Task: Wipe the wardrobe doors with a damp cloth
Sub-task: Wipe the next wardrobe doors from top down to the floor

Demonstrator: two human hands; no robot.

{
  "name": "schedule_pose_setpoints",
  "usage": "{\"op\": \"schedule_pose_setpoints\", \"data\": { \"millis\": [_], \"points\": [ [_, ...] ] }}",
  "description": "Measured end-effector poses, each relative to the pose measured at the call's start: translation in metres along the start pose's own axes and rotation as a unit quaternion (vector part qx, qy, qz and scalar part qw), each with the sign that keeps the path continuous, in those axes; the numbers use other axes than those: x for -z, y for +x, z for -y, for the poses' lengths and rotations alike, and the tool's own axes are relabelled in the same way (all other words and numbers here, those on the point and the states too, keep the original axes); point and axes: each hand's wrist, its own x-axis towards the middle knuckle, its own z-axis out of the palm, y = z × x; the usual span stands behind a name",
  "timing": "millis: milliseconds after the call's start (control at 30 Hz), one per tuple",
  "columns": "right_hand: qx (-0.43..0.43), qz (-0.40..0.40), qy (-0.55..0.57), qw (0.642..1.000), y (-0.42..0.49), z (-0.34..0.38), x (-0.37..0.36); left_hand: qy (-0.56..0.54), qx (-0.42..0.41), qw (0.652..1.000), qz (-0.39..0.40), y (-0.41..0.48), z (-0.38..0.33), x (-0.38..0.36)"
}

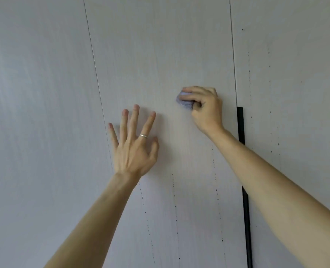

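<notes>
Mostly hidden, cloth (184, 103) bunched in right hand (204, 109).

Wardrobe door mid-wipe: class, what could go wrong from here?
1. The cloth is bunched small in the right hand, so strokes may miss the dark specks lower down.
2. The left hand, spread on the same door, may leave smears, and its ring could scratch.
3. The black handle strip runs just right of the wiping hand; knuckles may knock it.
</notes>
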Motion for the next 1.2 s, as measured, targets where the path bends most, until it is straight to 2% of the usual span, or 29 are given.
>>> {"op": "schedule_pose_setpoints", "data": {
  "millis": [167, 300, 400, 500, 600, 667, 733, 833, 1000, 1100, 1200],
  "points": [
    [0.002, -0.026, -0.014, 1.0, -0.105, -0.031, 0.013, 0.002, 0.03, 0.999, 0.035, 0.008, -0.029, -0.02],
    [0.001, 0.006, -0.017, 1.0, -0.18, -0.045, 0.028, 0.004, 0.063, 0.998, 0.03, 0.005, -0.046, -0.033],
    [0.002, 0.032, -0.001, 0.999, -0.162, -0.044, 0.035, 0.015, 0.071, 0.997, 0.024, 0.005, -0.05, -0.036],
    [-0.006, -0.013, -0.017, 1.0, -0.087, -0.044, 0.038, 0.025, 0.061, 0.997, 0.027, 0.001, -0.045, -0.038],
    [-0.06, -0.053, -0.01, 0.997, -0.01, -0.051, 0.039, 0.029, 0.059, 0.997, 0.028, 0.0, -0.039, -0.041],
    [-0.085, -0.062, 0.003, 0.994, 0.006, -0.052, 0.038, 0.028, 0.058, 0.998, 0.02, 0.002, -0.04, -0.044],
    [-0.08, -0.079, 0.004, 0.994, -0.015, -0.048, 0.036, 0.031, 0.059, 0.998, 0.014, 0.002, -0.039, -0.044],
    [-0.054, -0.087, 0.004, 0.995, -0.094, -0.057, 0.038, 0.034, 0.059, 0.998, 0.007, 0.002, -0.04, -0.047],
    [-0.028, -0.007, -0.025, 0.999, -0.229, -0.063, 0.048, 0.025, 0.063, 0.998, 0.004, 0.005, -0.047, -0.046],
    [-0.031, 0.024, -0.023, 0.999, -0.223, -0.061, 0.052, 0.011, 0.096, 0.995, 0.016, -0.004, -0.058, -0.044],
    [-0.031, 0.001, -0.034, 0.999, -0.166, -0.064, 0.05, 0.009, 0.101, 0.994, 0.04, -0.016, -0.07, -0.045]
  ]
}}
